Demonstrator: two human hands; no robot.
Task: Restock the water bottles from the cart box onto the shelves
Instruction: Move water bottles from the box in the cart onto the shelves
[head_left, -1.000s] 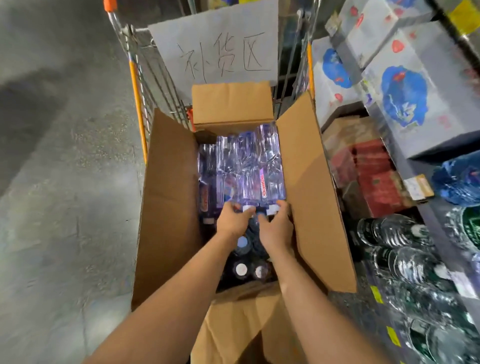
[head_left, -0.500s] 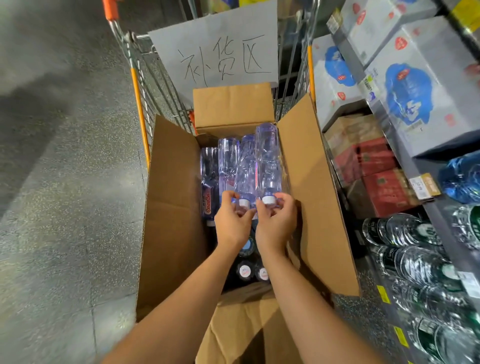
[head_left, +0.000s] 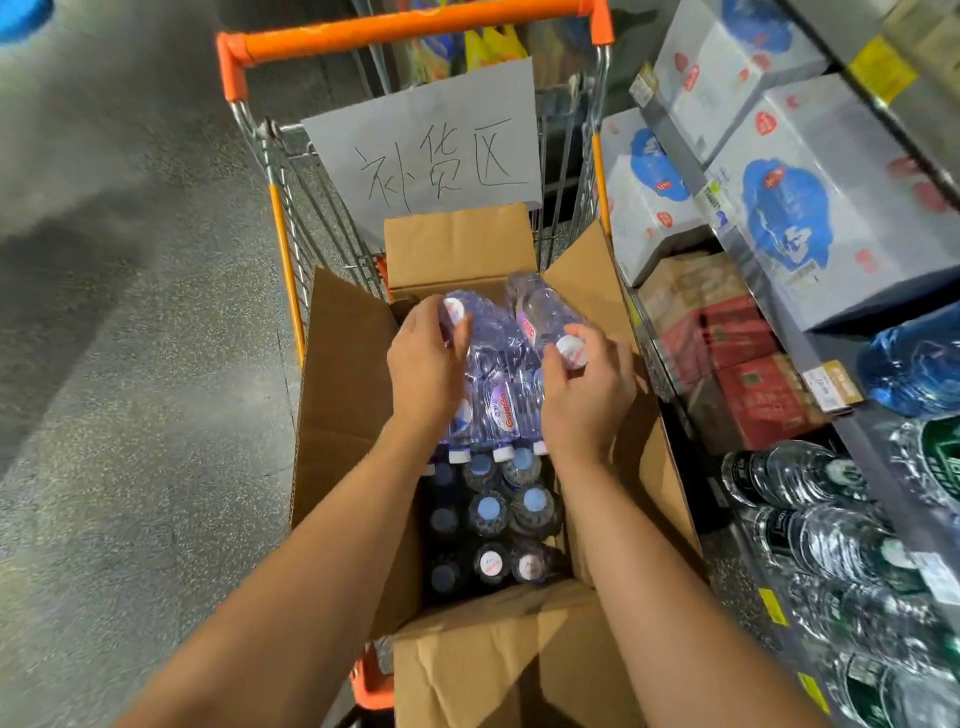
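An open cardboard box sits in an orange-handled wire cart. Inside it several clear purple-tinted water bottles lie flat, and more stand upright below them, caps up. My left hand grips one bottle near its white cap, lifted above the pile. My right hand grips a second bottle by its cap end, raised beside the first. The shelves stand on the right, with clear water bottles lying on the lower level.
A paper sign with handwritten characters hangs on the cart's far end. White and blue cartons and red boxes fill the upper shelves. A large blue bottle lies on the shelf at right. Grey concrete floor spreads on the left.
Both hands have lifted a bottle each out of the lying row and raised them toward the box's far end. The head camera has tilted up, showing the cart handle.
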